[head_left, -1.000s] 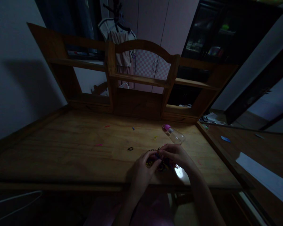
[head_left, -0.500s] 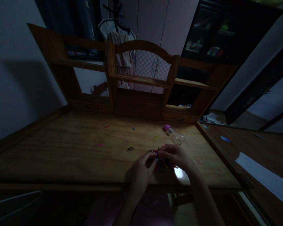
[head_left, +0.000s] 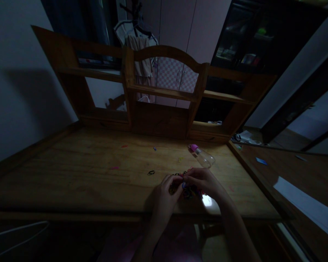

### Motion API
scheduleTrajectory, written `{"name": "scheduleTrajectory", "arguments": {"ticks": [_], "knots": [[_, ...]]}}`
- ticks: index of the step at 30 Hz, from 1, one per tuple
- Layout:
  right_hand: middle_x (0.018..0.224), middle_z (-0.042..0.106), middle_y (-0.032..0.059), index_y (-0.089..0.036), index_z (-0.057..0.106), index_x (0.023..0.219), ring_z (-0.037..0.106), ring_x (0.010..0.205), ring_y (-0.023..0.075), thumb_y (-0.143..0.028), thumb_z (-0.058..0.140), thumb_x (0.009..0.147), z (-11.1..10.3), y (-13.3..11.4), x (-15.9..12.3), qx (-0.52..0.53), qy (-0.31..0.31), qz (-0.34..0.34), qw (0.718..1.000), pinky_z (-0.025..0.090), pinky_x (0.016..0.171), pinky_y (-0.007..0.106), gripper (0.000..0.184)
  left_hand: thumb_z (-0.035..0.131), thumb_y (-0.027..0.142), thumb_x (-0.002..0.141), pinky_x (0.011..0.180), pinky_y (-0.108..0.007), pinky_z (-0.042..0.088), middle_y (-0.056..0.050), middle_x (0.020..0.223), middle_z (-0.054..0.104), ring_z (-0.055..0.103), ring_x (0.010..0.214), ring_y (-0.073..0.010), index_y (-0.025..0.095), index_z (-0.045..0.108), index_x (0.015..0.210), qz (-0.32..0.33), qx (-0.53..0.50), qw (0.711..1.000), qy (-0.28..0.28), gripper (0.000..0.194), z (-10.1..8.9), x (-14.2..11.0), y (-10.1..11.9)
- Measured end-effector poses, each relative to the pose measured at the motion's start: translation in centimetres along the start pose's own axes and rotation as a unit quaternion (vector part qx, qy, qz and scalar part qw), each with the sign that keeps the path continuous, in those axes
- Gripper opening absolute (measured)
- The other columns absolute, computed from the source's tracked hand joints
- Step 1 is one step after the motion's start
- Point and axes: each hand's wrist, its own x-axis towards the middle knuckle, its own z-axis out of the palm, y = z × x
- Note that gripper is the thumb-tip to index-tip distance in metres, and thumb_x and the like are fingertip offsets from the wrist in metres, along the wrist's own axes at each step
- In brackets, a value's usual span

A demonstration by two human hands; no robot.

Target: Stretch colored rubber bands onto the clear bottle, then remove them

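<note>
In dim light, a small heap of coloured rubber bands (head_left: 190,191) lies near the front edge of a wooden desk (head_left: 84,171). My left hand (head_left: 165,194) rests at the heap's left side, fingers curled and pinching at bands. From the right, my right hand (head_left: 205,181) meets it, thumb and fingers pinched together over the heap. What each pinch holds is too dark and small to make out. A clear plastic bottle with a pink cap (head_left: 202,155) lies on its side just behind my right hand.
Loose bands dot the desk: a black one (head_left: 151,172), a yellow one (head_left: 180,159), pink and red ones further left. A wooden shelf unit (head_left: 164,94) stands along the desk's back. A second dark table (head_left: 289,174) adjoins on the right.
Both hands have stayed over the heap; the fingers shifted slightly as they work the bands. Nothing else on the desk moved.
</note>
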Motion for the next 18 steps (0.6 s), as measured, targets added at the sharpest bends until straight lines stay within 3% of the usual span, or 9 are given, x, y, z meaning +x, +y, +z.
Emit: {"name": "scheduleTrajectory", "arguments": {"ticks": [9, 18], "knots": [[0.078, 0.07, 0.003, -0.016, 0.072, 0.082, 0.065, 0.074, 0.0159, -0.04, 0.073, 0.077, 0.33, 0.44, 0.23, 0.002, 0.004, -0.005, 1.0, 0.051, 0.069, 0.026, 0.025, 0.059, 0.022, 0.087, 0.08, -0.024, 0.047, -0.001, 0.092, 0.063, 0.062, 0.089, -0.015, 0.021, 0.063, 0.085, 0.016, 0.016, 1.0, 0.01, 0.005, -0.27, -0.08, 0.78], [0.078, 0.072, 0.004, -0.016, 0.072, 0.085, 0.066, 0.072, 0.0168, -0.041, 0.07, 0.079, 0.01, 0.5, 0.21, -0.022, 0.025, 0.004, 0.999, 0.051, 0.067, 0.027, 0.026, 0.055, 0.021, 0.089, 0.08, -0.027, 0.047, -0.002, 0.093, 0.066, 0.063, 0.089, -0.0167, 0.021, 0.064, 0.09, -0.004, 0.043, 0.999, 0.024, 0.009, -0.18, -0.04, 0.34]]}}
